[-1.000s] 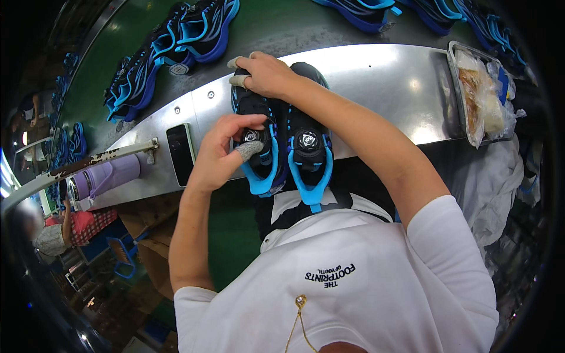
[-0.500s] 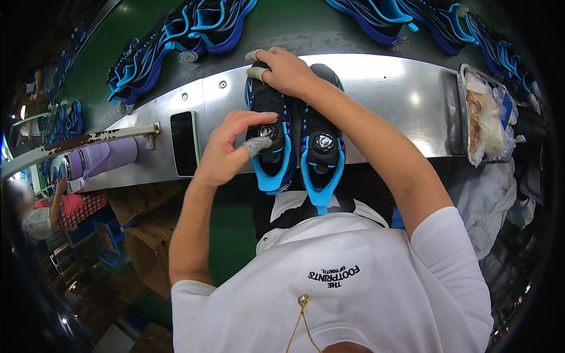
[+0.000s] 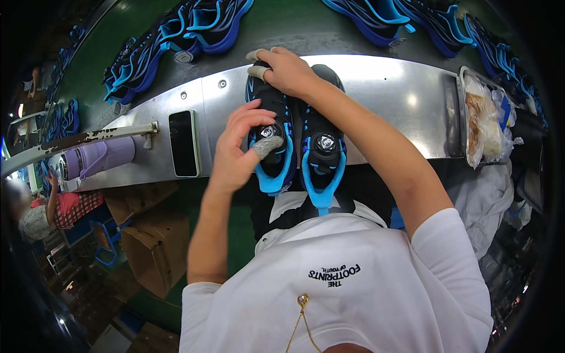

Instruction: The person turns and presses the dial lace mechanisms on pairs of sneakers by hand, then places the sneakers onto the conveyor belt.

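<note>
My left hand (image 3: 234, 154) is at the dial (image 3: 268, 132) of the left shoe (image 3: 266, 97). The thumb, in a grey sleeve (image 3: 271, 145), lies at the dial's near side, and the fingers bend around its far side; I cannot tell whether they press on it. My right hand (image 3: 288, 72) is closed over the toe of the same shoe, two fingers in pale sleeves (image 3: 257, 72) curled at its outer edge.

The right shoe (image 3: 316, 119) stands just beside it, with my right forearm crossing above its toe. Both shoes sit on the metal bench (image 3: 406, 106), toes away from me, heels reaching past its near edge toward my lap.

To the left of the pair lies a phone (image 3: 184, 143), and farther left a purple flask (image 3: 105, 156) rests by a chipped rail (image 3: 88, 138). Well to the right, a tray (image 3: 462, 109) holds plastic bags (image 3: 485, 126). Beyond the bench, more black and blue shoes (image 3: 219, 25) line a green surface (image 3: 288, 17).
</note>
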A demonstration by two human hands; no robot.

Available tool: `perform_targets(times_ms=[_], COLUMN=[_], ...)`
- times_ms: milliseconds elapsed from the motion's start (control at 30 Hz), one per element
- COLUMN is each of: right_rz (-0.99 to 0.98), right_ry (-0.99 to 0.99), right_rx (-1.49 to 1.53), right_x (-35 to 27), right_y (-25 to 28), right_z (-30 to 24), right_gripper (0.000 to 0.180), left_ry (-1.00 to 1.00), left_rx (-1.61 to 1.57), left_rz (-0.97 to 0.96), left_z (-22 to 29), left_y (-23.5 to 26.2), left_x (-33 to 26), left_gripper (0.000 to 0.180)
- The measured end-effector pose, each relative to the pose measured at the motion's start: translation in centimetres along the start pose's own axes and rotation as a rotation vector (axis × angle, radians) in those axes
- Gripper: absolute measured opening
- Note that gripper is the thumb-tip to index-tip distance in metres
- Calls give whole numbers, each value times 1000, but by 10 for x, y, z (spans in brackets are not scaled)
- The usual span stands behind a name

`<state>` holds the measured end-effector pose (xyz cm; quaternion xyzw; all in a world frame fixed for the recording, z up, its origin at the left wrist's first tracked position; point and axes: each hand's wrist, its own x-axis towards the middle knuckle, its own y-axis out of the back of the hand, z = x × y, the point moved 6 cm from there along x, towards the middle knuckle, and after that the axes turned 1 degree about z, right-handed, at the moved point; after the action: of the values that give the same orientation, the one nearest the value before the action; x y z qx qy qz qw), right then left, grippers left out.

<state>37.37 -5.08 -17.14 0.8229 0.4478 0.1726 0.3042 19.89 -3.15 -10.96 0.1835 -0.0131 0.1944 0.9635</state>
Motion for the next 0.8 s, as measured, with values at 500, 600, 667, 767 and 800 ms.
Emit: perform_targets(times_ms=[500,600,667,767,800], right_rz=[58,226,33,-277,-325], right_ry=[124,233,241,325,328], right_rx=[-55,-127,270,227,220], right_x=[4,-14,-37,-88,-98], right_y=[-7,25,53,52,44], right_z=[7,-18,-36,-62,-64], right_gripper=[39,42,47,81,80], left_ry=[-5,54,293,262,238], left_rx=[-67,-51,-204,198,429], left_rz=[-474,-419,-59,-154,-304], left_z=[3,9,7,22,29], left_y=[-4,5,30,29,19], left_x=[24,12,6,10,10], left_gripper=[25,24,21,19,18])
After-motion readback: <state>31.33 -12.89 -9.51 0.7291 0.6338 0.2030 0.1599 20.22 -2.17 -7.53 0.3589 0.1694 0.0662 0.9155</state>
